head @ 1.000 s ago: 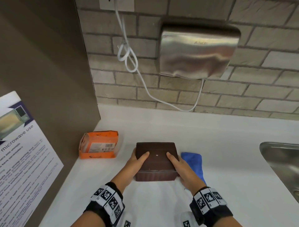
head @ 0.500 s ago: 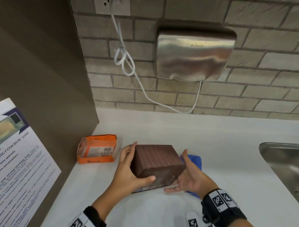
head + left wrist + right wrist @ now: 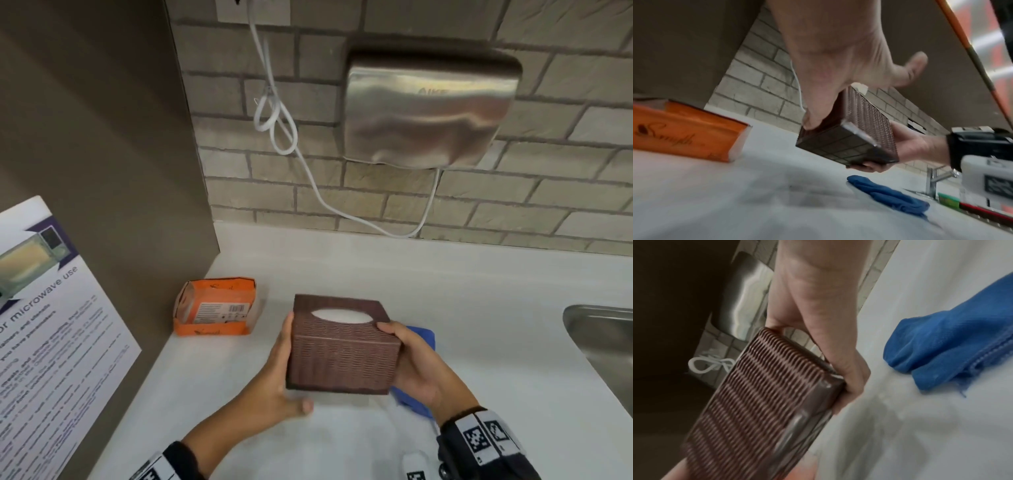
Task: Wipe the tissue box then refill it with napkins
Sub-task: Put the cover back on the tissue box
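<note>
Hands are holding the dark brown ribbed square tissue box [image 3: 342,346] clear above the white countertop [image 3: 479,308], left hand [image 3: 274,380] pressing flat with straight fingers, right hand [image 3: 416,368] gripping with curled fingers, above the crumpled blue cloth [image 3: 890,194], near the orange napkin pack [image 3: 215,306].

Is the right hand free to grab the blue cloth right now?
Probably not yet: the right hand grips the brown tissue box, held off the counter with the left hand. The blue cloth lies unobstructed just below.

poster [image 3: 51,329] "microwave use", dryer [image 3: 428,113] "AIKE"
</note>
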The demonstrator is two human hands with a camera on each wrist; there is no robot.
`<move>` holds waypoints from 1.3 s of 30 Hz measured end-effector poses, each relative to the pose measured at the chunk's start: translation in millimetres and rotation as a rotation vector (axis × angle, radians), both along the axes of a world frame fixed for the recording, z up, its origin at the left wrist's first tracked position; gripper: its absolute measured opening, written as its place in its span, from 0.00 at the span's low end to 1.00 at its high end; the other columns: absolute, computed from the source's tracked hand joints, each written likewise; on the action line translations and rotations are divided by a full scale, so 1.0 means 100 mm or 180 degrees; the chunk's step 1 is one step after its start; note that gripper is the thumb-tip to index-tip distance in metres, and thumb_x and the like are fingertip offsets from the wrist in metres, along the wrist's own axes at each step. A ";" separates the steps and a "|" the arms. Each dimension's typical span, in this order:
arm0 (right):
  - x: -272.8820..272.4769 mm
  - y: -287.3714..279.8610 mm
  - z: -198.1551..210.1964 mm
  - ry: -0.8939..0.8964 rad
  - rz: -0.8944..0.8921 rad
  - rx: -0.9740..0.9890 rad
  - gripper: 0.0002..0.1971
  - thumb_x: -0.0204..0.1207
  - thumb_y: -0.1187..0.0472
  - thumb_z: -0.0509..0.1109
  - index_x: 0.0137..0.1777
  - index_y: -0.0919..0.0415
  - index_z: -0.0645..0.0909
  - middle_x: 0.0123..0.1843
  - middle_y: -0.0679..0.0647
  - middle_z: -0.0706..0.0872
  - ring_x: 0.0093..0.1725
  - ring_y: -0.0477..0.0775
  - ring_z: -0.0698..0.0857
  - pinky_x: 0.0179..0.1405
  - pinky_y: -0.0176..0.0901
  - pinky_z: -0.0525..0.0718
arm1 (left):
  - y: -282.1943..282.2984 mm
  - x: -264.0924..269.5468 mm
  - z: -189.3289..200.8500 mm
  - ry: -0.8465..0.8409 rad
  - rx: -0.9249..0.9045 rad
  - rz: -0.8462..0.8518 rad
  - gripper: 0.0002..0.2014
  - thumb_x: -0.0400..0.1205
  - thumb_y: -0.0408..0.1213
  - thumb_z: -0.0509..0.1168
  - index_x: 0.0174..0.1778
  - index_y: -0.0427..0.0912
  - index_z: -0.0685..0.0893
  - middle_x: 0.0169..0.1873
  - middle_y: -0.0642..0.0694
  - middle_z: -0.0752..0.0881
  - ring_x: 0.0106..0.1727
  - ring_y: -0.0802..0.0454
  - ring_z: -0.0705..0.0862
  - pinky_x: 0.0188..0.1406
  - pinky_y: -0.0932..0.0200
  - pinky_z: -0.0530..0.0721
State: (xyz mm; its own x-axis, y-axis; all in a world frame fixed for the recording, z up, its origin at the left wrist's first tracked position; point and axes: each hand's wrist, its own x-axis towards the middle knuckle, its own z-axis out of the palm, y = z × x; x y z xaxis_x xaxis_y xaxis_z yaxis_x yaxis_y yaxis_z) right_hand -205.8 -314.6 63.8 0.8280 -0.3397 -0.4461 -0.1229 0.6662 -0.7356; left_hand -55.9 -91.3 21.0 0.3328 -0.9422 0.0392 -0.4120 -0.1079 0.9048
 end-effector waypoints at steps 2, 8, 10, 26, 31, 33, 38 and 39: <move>0.02 0.09 -0.05 -0.0403 -0.0139 -0.0369 0.21 0.77 0.62 0.67 0.70 0.60 0.78 0.66 0.63 0.85 0.67 0.64 0.82 0.70 0.62 0.76 | -0.11 0.06 -0.09 0.0445 -0.0115 0.0610 0.41 0.62 0.76 0.67 0.72 0.80 0.60 0.78 0.66 0.68 0.71 0.76 0.72 0.72 0.68 0.71; 0.08 0.18 -0.25 -0.0514 -0.0020 -0.0771 0.22 0.79 0.60 0.64 0.74 0.49 0.73 0.71 0.57 0.82 0.72 0.57 0.79 0.74 0.56 0.72 | -0.34 -0.12 0.10 0.1184 -0.0156 0.1167 0.16 0.89 0.48 0.49 0.72 0.65 0.65 0.59 0.74 0.76 0.52 0.86 0.77 0.44 0.90 0.72; 0.11 0.17 -0.32 -0.0444 -0.0070 -0.0764 0.21 0.82 0.61 0.61 0.75 0.50 0.72 0.71 0.56 0.82 0.71 0.55 0.80 0.71 0.52 0.75 | -0.38 -0.10 0.02 0.1280 -0.0086 0.1179 0.15 0.89 0.46 0.49 0.71 0.65 0.66 0.60 0.73 0.76 0.52 0.89 0.77 0.46 0.89 0.72; 0.22 0.16 -0.63 -0.0183 -0.0327 -0.1198 0.24 0.85 0.55 0.58 0.80 0.42 0.61 0.75 0.44 0.77 0.70 0.41 0.79 0.61 0.36 0.80 | -0.48 -0.06 -0.18 0.1251 -0.0008 0.1293 0.16 0.90 0.46 0.46 0.69 0.74 0.62 0.63 0.76 0.74 0.58 0.89 0.74 0.54 0.89 0.69; 0.21 0.16 -0.67 -0.0194 -0.0349 -0.1240 0.25 0.85 0.55 0.58 0.81 0.42 0.60 0.76 0.45 0.76 0.72 0.43 0.78 0.62 0.38 0.80 | -0.51 -0.05 -0.17 0.1275 0.0007 0.1317 0.17 0.90 0.46 0.45 0.73 0.68 0.61 0.63 0.76 0.73 0.57 0.90 0.72 0.54 0.90 0.67; 0.22 0.15 -0.68 -0.0232 -0.0344 -0.1250 0.24 0.86 0.55 0.58 0.81 0.41 0.60 0.76 0.45 0.77 0.72 0.44 0.77 0.63 0.39 0.79 | -0.51 -0.05 -0.16 0.1251 0.0037 0.1348 0.17 0.90 0.46 0.45 0.74 0.68 0.61 0.63 0.75 0.73 0.59 0.89 0.72 0.54 0.90 0.67; 0.19 0.09 -0.63 0.0126 -0.0261 -0.1517 0.28 0.84 0.48 0.59 0.82 0.41 0.55 0.79 0.43 0.70 0.74 0.42 0.72 0.75 0.42 0.69 | -0.43 -0.06 -0.09 0.1199 0.0107 0.1420 0.24 0.89 0.50 0.48 0.82 0.60 0.55 0.79 0.62 0.64 0.80 0.61 0.63 0.73 0.73 0.58; 0.19 0.08 -0.57 0.0279 -0.0275 -0.1668 0.29 0.83 0.46 0.59 0.82 0.41 0.54 0.78 0.43 0.68 0.74 0.42 0.71 0.74 0.42 0.67 | -0.37 -0.08 -0.03 0.1074 0.0147 0.1469 0.26 0.88 0.51 0.48 0.84 0.57 0.53 0.80 0.60 0.61 0.82 0.59 0.59 0.75 0.68 0.55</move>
State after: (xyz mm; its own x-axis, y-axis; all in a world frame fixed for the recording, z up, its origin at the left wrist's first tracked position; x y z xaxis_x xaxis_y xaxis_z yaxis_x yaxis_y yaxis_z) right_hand -187.2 -306.3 6.6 0.7545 -0.6006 -0.2647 -0.1599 0.2230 -0.9616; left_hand -63.7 -128.7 17.7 0.6971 -0.6944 -0.1785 -0.0019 -0.2507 0.9681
